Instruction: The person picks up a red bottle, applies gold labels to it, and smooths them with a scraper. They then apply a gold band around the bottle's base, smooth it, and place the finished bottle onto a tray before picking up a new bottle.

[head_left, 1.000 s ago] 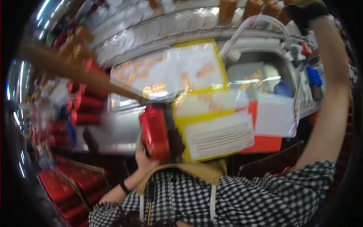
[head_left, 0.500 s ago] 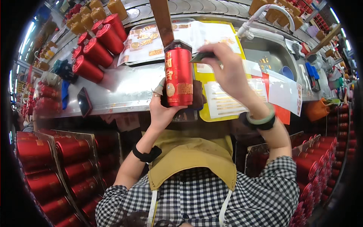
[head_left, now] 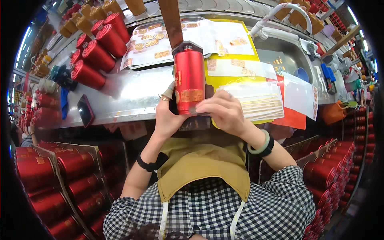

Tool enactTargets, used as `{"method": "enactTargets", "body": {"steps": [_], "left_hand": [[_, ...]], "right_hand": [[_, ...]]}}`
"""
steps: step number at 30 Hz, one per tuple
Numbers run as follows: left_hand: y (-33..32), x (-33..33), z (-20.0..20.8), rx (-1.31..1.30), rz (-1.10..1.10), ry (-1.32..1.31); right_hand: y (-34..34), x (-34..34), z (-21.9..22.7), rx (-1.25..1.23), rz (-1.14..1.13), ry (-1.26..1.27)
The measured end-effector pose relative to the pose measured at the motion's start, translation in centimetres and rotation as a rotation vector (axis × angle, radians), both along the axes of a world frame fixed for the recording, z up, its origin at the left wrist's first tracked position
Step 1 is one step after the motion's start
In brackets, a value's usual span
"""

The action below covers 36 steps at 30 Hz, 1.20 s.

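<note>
A red metallic bottle [head_left: 189, 78] lies in front of me, its neck pointing away toward a dark bracket [head_left: 187, 45]. Gold decals show along its left side and lower part. My left hand [head_left: 168, 118] is closed round the bottle's near left side, with a light finger cover on one finger. At the bottle's near right edge, my right hand [head_left: 226, 112] has its fingers bent and pressed together, the tips touching the surface. Whatever that hand may hold is hidden. Beside it lies a white sheet with gold strips [head_left: 262, 106] on a yellow board [head_left: 219, 82].
Several red bottles [head_left: 98, 56] lie at the back left beside a phone [head_left: 85, 111]. A tray of decal sheets [head_left: 132, 62] is behind the bottle. The sink [head_left: 306, 60] and faucet [head_left: 262, 28] stand right. Crates [head_left: 56, 160] flank me; another person's hand [head_left: 32, 128] shows far left.
My right hand came down from the bottle's upper right to its near edge; the dark flat scraper it held is out of sight. The bottle has turned, its large gold characters now mostly hidden.
</note>
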<state>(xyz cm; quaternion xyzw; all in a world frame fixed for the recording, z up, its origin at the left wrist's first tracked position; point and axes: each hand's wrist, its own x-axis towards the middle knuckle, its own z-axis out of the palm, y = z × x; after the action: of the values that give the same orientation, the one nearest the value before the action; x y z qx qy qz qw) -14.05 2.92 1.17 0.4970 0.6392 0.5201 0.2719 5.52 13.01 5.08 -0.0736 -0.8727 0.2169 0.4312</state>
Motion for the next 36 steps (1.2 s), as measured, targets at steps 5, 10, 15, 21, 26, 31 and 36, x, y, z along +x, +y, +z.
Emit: {"method": "enactTargets", "body": {"steps": [5,10,15,21,26,31,36], "left_hand": [[0.0,-0.2,0.6,-0.006,0.028,0.174],[-0.1,0.9,1.4,0.11,0.109,0.34],[0.0,1.3,0.7,0.164,0.122,0.174],[0.0,0.6,-0.6,0.012,0.108,0.052],[-0.5,1.1,-0.5,0.137,0.173,0.132],[-0.2,0.8,-0.3,0.14,0.129,0.177],[-0.5,-0.6,-0.9,0.072,0.0,0.066]], "right_hand": [[3.4,-1.6,1.0,-0.31,-0.3,0.105],[0.9,-1.1,2.6,0.117,-0.035,-0.044],[4.2,-2.6,2.1,0.053,-0.25,-0.042],[0.4,-2.7,2.7,0.155,-0.004,-0.12],[4.2,-3.7,4.1,0.284,-0.354,-0.135],[3.8,-4.7,3.6,0.218,-0.063,-0.156],[9.6,-5.0,3.3,0.364,-0.192,-0.026]]}}
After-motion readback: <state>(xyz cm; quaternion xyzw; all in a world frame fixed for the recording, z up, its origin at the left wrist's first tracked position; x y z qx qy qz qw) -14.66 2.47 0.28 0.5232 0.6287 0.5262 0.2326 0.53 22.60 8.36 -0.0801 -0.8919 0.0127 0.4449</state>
